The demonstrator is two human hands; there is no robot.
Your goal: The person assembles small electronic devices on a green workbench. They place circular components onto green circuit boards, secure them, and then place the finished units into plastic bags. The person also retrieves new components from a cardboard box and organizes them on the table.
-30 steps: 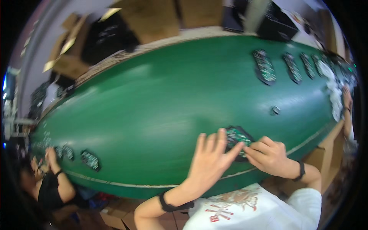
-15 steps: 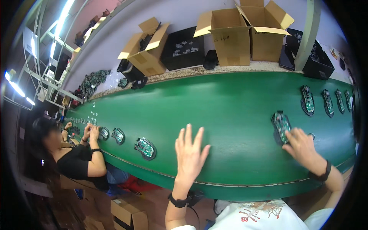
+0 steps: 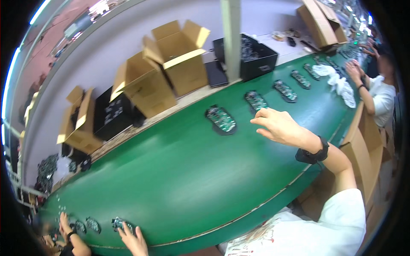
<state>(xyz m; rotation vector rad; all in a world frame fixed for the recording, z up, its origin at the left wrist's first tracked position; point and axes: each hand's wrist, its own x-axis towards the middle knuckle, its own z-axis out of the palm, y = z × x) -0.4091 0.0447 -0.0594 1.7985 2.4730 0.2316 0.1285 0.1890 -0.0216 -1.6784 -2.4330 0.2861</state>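
Overlapping an oval green circuit board in a dark shell [image 3: 117, 222] near the table edge, the bare left hand [image 3: 135, 244] has its fingers parted; from where I stand, cannot tell whether they grip. Bare right hand [image 3: 277, 126]: fingers loosely bent, thumb apart, nothing visibly held, just beside a matching green-and-black unit [image 3: 221, 120]. Judged light and stiff, small components fragile; best taken by the shell's long sides, off the board face. Beneath: smooth green tabletop [image 3: 171, 192], likely slippery.
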